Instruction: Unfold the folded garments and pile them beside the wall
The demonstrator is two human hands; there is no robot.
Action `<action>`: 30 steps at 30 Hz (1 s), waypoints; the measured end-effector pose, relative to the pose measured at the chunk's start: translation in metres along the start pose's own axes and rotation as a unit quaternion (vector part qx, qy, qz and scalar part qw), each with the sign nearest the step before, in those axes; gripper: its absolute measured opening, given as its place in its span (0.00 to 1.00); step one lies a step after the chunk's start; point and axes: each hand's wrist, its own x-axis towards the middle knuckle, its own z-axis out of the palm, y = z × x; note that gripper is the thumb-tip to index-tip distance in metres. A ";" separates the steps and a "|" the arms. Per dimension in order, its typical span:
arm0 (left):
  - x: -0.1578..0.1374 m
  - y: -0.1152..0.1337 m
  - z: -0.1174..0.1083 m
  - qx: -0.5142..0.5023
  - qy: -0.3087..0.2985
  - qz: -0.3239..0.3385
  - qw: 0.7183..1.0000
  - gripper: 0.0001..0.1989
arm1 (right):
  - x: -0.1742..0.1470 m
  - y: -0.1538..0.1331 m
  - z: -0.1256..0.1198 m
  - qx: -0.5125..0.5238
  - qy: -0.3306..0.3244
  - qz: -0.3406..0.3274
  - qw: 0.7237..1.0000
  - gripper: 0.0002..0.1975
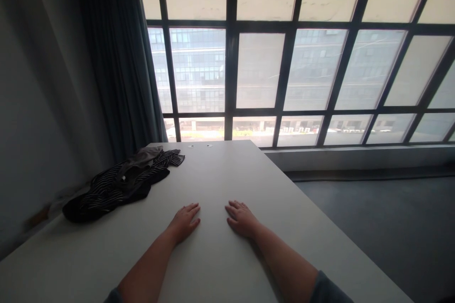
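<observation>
My left hand [185, 222] lies on the white table [227, 170] with its fingers stretched out and nothing in it. Across a short gap, my right hand [242, 218] rests on the same tabletop, palm down and fingers extended, also holding nothing. To the left of my left hand, a rumpled dark striped garment [106, 184] lies along the table's left side. A grey piece of cloth [137, 163] is bunched on top of it, with a small white spot that I cannot make out.
Large windows [256, 71] with dark frames stand beyond the table's far end. A dark curtain [117, 66] hangs at the left beside a wall. The table's right edge drops to a grey floor [373, 222]. Two small white fittings [209, 146] sit near the far edge.
</observation>
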 end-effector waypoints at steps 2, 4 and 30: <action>0.002 -0.003 0.000 -0.006 0.017 0.004 1.000 0.29 | 0.000 0.000 0.001 0.005 0.003 0.001 1.000 0.33; 0.005 -0.007 -0.001 -0.009 0.030 0.002 1.000 0.27 | 0.001 0.000 0.002 0.005 0.008 0.004 1.000 0.33; 0.010 -0.011 0.012 -0.005 -0.007 -0.025 1.000 0.30 | -0.001 -0.001 -0.006 0.010 -0.004 -0.001 1.000 0.33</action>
